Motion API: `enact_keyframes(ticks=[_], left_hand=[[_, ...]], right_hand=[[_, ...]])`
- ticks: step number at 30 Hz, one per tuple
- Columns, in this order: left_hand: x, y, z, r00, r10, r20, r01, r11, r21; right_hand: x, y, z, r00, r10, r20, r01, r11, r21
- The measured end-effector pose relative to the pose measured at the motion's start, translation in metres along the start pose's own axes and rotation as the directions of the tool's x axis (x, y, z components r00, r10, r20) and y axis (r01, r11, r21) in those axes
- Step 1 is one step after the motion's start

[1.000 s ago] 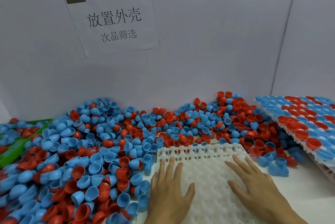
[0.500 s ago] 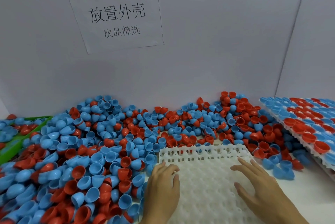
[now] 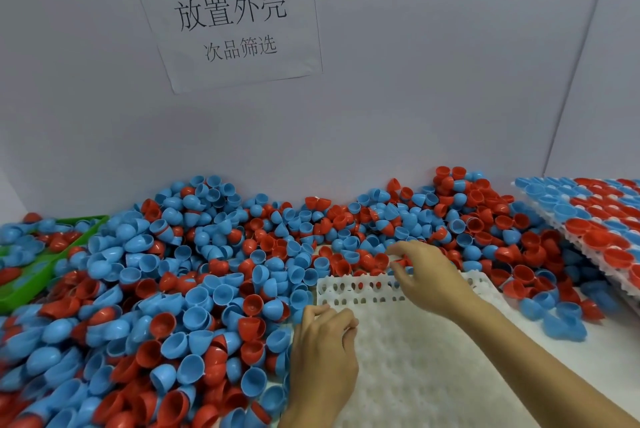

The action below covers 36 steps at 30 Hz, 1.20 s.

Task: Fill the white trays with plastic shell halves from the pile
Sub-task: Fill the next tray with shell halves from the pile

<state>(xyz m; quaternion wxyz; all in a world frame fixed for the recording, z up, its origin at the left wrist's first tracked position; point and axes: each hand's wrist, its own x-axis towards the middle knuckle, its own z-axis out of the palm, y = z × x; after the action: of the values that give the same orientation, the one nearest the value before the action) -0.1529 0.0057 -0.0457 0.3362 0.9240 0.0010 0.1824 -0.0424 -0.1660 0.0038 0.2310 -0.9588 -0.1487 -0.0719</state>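
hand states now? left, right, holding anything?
Left hand: fingers curled at the white tray's near-left edge, holding nothing visible.
Right hand: pinching a red shell half.

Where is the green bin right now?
The green bin sits at the far left of the head view, half buried under the pile of shell halves, far from both hands.

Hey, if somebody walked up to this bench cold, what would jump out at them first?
First, the huge pile of blue and red shell halves spread along the wall and down the left side. Next, the empty white tray in front, with the left hand at its near-left edge and the right hand reaching to the pile at its far edge. Then the paper sign on the wall and the filled tray at far right.
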Motion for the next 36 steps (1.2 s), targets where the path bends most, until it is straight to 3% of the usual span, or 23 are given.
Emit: enact_keyframes(ticks=[6,10,15,20,24,26,30,33,36], left_hand=[[-0.007,0.001,0.002,0.999,0.013,0.032,-0.013,1.0,-0.008],[-0.002,0.001,0.0,0.999,-0.005,0.044,0.003,0.999,0.048],[0.0,0.0,-0.001,0.993,0.04,0.112,-0.052,0.992,0.113],[0.011,0.003,-0.008,0.962,0.271,-0.038,-0.255,0.938,0.236],[0.07,-0.018,-0.032,0.992,0.067,-0.102,-0.023,0.923,0.384],[0.111,-0.033,-0.049,0.987,-0.142,-0.071,0.159,0.857,0.49],[0.175,-0.064,-0.061,0.856,-0.497,0.142,0.355,0.764,0.539],[0.201,-0.082,-0.054,0.773,-0.604,0.195,0.424,0.72,0.55],[0.213,-0.085,-0.039,0.808,-0.579,0.107,0.448,0.723,0.526]], right_hand=[[0.052,-0.01,0.037,0.98,0.1,0.17,-0.084,0.992,-0.094],[0.058,-0.005,0.05,0.981,0.168,0.1,-0.165,0.986,-0.031],[0.045,0.007,0.044,0.99,0.14,-0.031,-0.137,0.987,0.09],[0.024,0.014,0.045,0.974,0.135,-0.184,-0.107,0.982,0.155],[0.019,0.014,0.052,0.972,0.124,-0.202,-0.103,0.988,0.114],[0.018,0.015,0.053,0.968,0.122,-0.22,-0.096,0.988,0.125],[0.018,0.019,0.054,0.965,0.124,-0.233,-0.098,0.988,0.119],[0.019,0.02,0.055,0.966,0.12,-0.23,-0.092,0.988,0.126],[0.018,0.022,0.055,0.963,0.116,-0.242,-0.082,0.986,0.144]])
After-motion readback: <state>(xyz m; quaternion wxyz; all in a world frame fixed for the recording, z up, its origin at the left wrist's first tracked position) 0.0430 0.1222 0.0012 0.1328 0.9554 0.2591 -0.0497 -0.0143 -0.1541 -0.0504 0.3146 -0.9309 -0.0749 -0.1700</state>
